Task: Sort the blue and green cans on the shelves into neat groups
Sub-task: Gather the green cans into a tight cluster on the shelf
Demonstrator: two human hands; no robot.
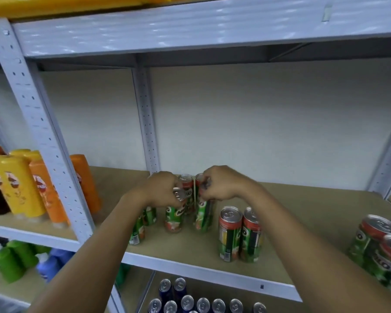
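Several green cans with red rims stand on the middle shelf (190, 247). My left hand (164, 188) grips the top of one green can (174, 219). My right hand (220, 184) grips the top of another green can (202, 216) right beside it. Two more green cans (186, 184) stand just behind, between my hands. Others sit under my left forearm (138, 231). A pair of green cans (240, 233) stands to the right, and a further group (379, 247) sits at the far right edge. Blue cans (187, 302) stand on the shelf below.
Yellow and orange bottles (32, 186) fill the shelf bay to the left, behind a grey upright post (43, 132). Green and blue bottles (20, 260) lie on the lower left shelf. The upper shelf's beam (201, 26) runs overhead.
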